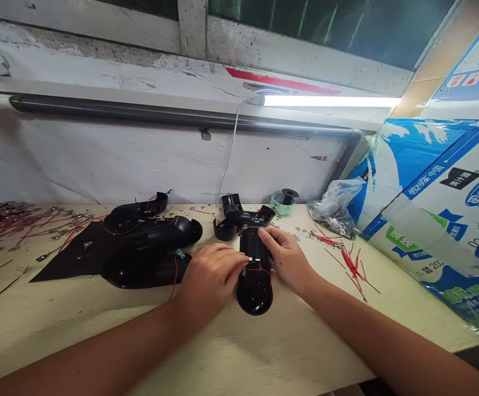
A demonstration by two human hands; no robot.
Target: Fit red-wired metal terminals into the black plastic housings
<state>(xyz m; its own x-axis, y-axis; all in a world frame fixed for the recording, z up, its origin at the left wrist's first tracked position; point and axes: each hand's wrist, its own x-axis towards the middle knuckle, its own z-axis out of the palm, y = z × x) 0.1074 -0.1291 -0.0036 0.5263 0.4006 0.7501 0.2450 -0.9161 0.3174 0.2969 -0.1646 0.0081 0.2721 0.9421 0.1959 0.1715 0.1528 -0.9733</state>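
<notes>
The left hand (210, 280) and the right hand (287, 258) meet on a black plastic housing (255, 291), one on each side, with their fingers closed over it and only a narrow gap between them. The housing lies on its side directly beneath the hands, its long axis pointing away from the person and its rounded end toward them. It is a glossy cylinder with a short white strip (252, 259) across its upper part, right at the left fingertips. A thin red wire (259, 269) crosses it just below the strip.

Just left of the left hand lie more black housings (148, 269), one with a small green circuit board (179, 253) at its end and a red wire trailing from it. They rest partly on a flat black sheet (74, 256). Ahead of the hands are open black shell pieces (235, 217), and beyond those stands a roll of tape (281, 203) on a black spool. To the right of the right hand, cut red wires (352, 264) lie scattered on the pale wooden table (78, 335), near a plastic bag of small metal parts (334, 212). Printed cardboard boxes (441, 220) are stacked further right.
</notes>
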